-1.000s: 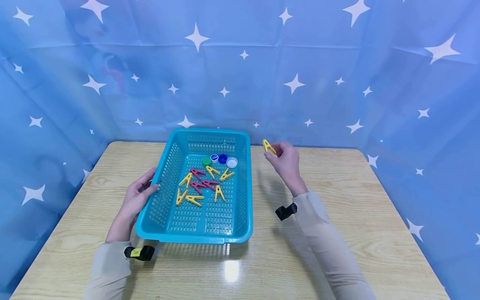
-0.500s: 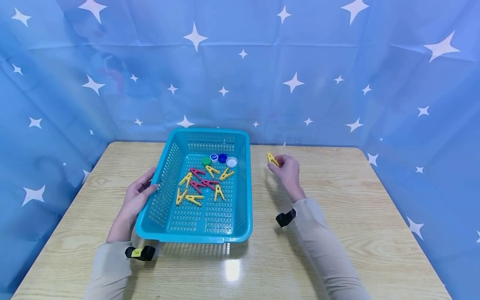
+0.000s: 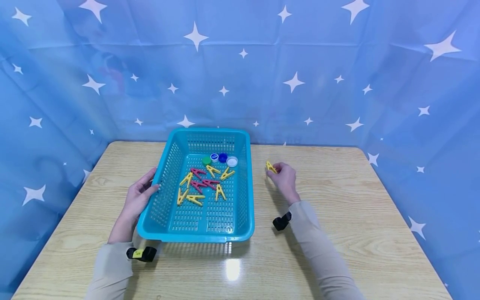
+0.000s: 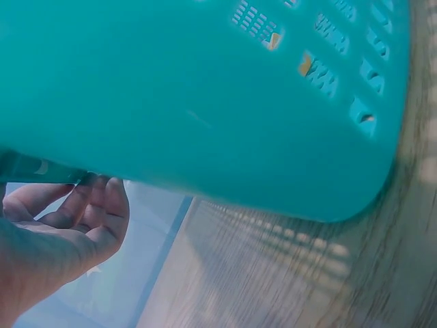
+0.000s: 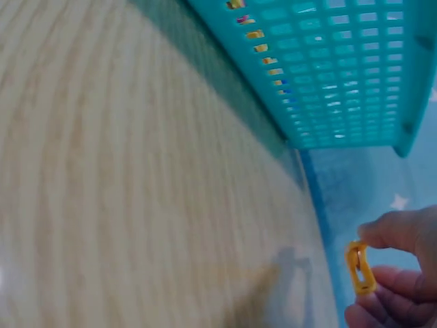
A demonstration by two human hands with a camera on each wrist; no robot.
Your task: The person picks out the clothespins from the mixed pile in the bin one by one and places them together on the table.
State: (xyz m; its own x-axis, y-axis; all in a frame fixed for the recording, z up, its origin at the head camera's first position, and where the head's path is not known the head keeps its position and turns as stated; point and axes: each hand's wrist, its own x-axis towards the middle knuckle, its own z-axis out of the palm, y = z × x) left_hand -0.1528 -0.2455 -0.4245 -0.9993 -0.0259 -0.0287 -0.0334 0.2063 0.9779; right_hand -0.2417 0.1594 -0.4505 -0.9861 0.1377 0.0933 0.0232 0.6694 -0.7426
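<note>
A turquoise plastic basket [image 3: 195,238] with pierced walls stands on the wooden table in the head view. My left hand [image 3: 138,198] grips its left rim, thumb inside the wall; the left wrist view shows curled fingers [image 4: 109,205] at the rim. To the right of the basket, my right hand [image 3: 285,179] pinches a yellow clothespin [image 3: 271,167] between thumb and fingertips, low over the table. In the right wrist view the yellow clothespin [image 5: 360,268] appears end-on. Inside the basket lie several yellow clothespins [image 3: 219,192] and three red clothespins [image 3: 197,186].
At the basket's far end sit a green cap [image 3: 206,161], two blue caps [image 3: 223,158] and a clear white cap [image 3: 232,161]. A blue curtain [image 3: 240,75] with white stars hangs behind the wooden table [image 3: 356,216]. Each wrist wears a black camera [image 3: 282,221].
My right hand has come down and nearer to me with the yellow clothespin, closer to the table. My left hand and the basket have stayed in place.
</note>
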